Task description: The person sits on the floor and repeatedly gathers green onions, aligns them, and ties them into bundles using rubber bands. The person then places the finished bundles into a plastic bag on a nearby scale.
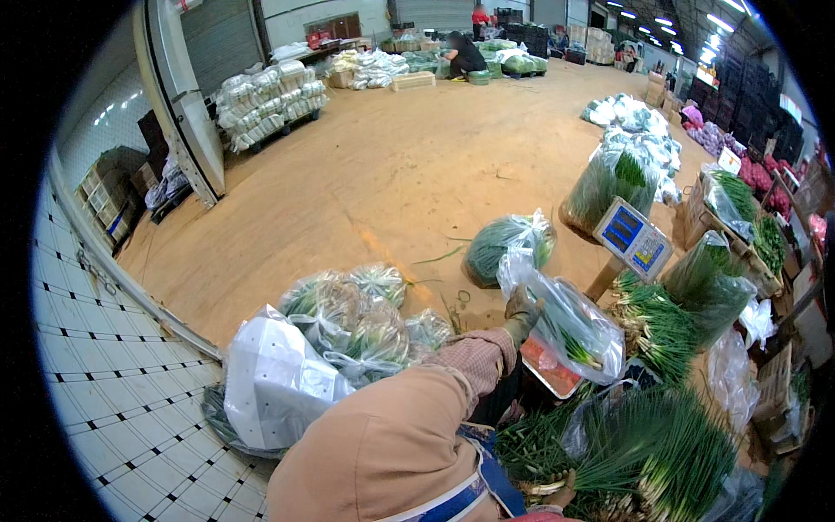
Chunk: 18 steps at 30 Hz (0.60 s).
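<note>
My left hand (524, 314), in a dark glove, grips the gathered edge of a clear plastic bag (580, 333). Inside the bag lie some green scallions; it rests on the red and white platform (551, 370) of a weighing scale. The scale's display head (633, 239) stands on a post behind the bag. Low in the view, my right hand (562, 494) is closed around a bunch of scallions (607, 460), with their pale root ends to the left. Heaped loose scallions (685, 450) lie beside this hand, on and around crumpled plastic.
Bagged scallions (372, 320) and a white perforated plastic sheet (277, 378) sit to my left. A full bag (505, 248) stands beyond the scale, with a taller one (613, 179) behind. Crates of greens (730, 222) line the right. A person (464, 55) crouches far off near stacked sacks.
</note>
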Each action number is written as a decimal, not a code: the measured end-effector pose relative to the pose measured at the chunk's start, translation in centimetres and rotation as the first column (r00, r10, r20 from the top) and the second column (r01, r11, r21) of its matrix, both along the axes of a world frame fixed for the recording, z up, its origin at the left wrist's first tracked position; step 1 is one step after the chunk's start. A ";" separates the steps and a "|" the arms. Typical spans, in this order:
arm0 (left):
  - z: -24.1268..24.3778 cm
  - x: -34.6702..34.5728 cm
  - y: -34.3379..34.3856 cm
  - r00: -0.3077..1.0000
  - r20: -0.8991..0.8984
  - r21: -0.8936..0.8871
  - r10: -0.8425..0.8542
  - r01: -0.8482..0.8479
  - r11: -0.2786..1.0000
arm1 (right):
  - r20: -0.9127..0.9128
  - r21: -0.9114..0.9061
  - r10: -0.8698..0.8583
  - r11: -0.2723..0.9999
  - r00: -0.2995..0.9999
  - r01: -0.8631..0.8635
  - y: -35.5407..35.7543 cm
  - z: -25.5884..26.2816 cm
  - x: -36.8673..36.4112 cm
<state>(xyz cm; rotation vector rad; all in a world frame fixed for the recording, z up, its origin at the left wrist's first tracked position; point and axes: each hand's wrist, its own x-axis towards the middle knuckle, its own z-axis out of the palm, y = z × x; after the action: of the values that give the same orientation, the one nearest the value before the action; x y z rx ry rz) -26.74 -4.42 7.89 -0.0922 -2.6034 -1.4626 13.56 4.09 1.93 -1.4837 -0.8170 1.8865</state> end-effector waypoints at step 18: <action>-3.0 -7.7 -6.2 0.986 -0.110 0.318 0.125 -0.084 0.944 | 0.176 -0.003 -0.096 0.995 0.980 0.098 -0.8 0.7 -0.5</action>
<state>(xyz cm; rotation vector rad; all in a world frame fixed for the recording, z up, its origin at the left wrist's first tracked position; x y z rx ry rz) -34.42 -10.64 4.91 -0.0103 -2.2094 -1.7447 13.06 3.26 2.67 -1.6843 -0.7976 1.7099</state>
